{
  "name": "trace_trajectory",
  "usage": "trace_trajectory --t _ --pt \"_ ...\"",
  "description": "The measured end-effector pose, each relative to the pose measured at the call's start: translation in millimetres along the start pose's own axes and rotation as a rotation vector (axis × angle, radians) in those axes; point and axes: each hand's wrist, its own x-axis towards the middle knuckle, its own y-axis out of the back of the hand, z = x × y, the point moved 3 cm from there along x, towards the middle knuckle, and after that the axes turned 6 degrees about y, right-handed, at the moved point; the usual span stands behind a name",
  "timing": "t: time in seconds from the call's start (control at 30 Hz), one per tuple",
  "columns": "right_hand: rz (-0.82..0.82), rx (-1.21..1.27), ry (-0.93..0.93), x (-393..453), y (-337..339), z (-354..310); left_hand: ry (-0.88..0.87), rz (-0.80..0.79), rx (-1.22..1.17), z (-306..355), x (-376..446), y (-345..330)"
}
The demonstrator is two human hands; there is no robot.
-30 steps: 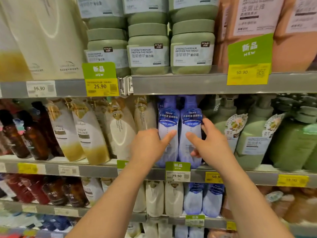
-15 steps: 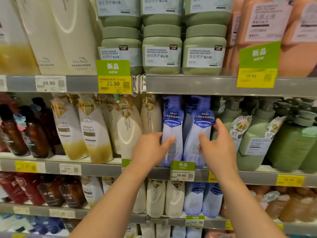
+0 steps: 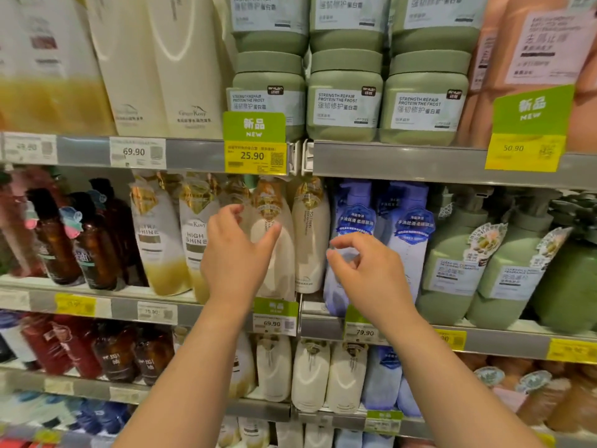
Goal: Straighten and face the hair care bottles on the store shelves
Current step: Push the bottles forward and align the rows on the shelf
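Amber, glossy and round-shouldered at the left end of the shelf: brown bottles, seemingly faced already. Next along, smooth tapered cream bottles with gold tops, leaning unevenly, one turned bottle showing its label sideways; judged still to do. Left hand spread open around a cream bottle at the front edge, not yet gripping. Right hand loosely curled, empty, before upright lilac bottles. Matte green pump bottles rightward looked tidy.

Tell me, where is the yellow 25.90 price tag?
The 25.90 price tag hangs on the upper shelf edge, centre-left, below the green jars and above the left hand.
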Motion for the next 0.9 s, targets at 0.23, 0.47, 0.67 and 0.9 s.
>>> trace_trajectory --t 0.23,0.47,0.67,0.9 --pt "-0.073 -0.011 -0.053 4.0 -17.0 -11.0 0.025 -0.374 0.179 -22.2 8.0 -25.8" --pt "-0.140 -0.010 -0.140 5.3 -29.6 -9.4 -0.052 -0.385 0.254 -25.3 12.0 -33.9" --pt "-0.179 -0.006 -0.159 2.8 -38.5 -14.7 -0.093 -0.372 0.259 -28.4 12.5 -36.1" --pt "-0.207 0.023 -0.182 1.1 -48.4 -19.6 -0.147 -0.384 0.232 -34.1 16.6 -34.6"
